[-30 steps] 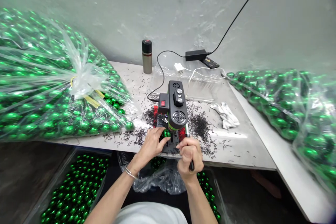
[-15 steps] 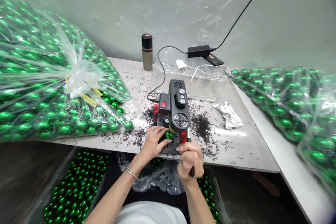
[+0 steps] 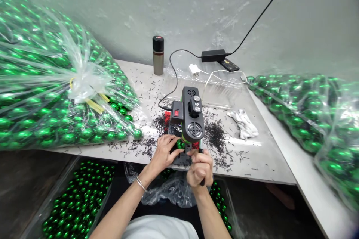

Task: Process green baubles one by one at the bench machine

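A small black benchtop machine [image 3: 193, 114] with round vents, knobs and a red switch stands near the table's front edge. Under its head, my left hand [image 3: 165, 151] grips a shiny green ball [image 3: 180, 143] between thumb and fingers. My right hand [image 3: 200, 168] is wrapped round a black lever handle [image 3: 201, 151] at the machine's right side. Part of the ball and the machine's base are hidden by the machine head and my fingers.
Large clear bags of green balls lie at the left [image 3: 56, 82] and right [image 3: 303, 108]. Black bits [image 3: 215, 136] litter the table. A bottle [image 3: 158, 56], a power adapter [image 3: 213, 55], a white plug [image 3: 194, 69] and a white glove [image 3: 244, 123] lie around. An open bag of balls [image 3: 81, 198] sits below.
My right hand has shifted slightly left and up with the lever handle, and the machine head sits slightly to the right in view. My left hand keeps its hold on the ball.
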Demonstrator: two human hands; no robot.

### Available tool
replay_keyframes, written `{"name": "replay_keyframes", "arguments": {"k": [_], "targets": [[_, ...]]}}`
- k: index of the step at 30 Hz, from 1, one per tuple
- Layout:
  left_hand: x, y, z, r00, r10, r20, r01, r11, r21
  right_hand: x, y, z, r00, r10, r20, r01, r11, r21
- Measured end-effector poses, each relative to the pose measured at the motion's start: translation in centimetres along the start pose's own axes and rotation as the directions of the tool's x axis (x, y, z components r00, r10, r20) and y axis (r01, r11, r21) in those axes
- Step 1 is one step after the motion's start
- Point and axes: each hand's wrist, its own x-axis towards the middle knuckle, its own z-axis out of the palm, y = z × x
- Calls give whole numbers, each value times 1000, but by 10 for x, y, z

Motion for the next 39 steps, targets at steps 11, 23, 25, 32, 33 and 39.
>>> {"name": "replay_keyframes", "arguments": {"k": [11, 23, 25, 32, 33, 39], "targets": [[3, -4, 4, 999, 20, -45, -22, 998, -53, 16, 0, -9, 986, -88, 143, 99, 993, -68], [-61, 7, -24, 990, 123, -68, -117, 990, 79, 55, -35, -13, 984, 162, 80, -162, 987, -8], [-53, -5, -40, 986, 54, -155, -31, 989, 145, 47, -30, -11, 985, 164, 50, -165, 986, 14], [60, -67, -129, 903, -357, -241, 428, 689, 585, 39, -25, -8, 986, 163, 25, -164, 986, 37], [74, -72, -136, 894, -388, -227, 441, 664, 604, 39, -25, -8, 986, 163, 23, -163, 986, 38], [106, -82, -143, 873, -461, -162, 459, 660, 595, 37, -24, -8, 988, 150, 41, -151, 987, 50]]}}
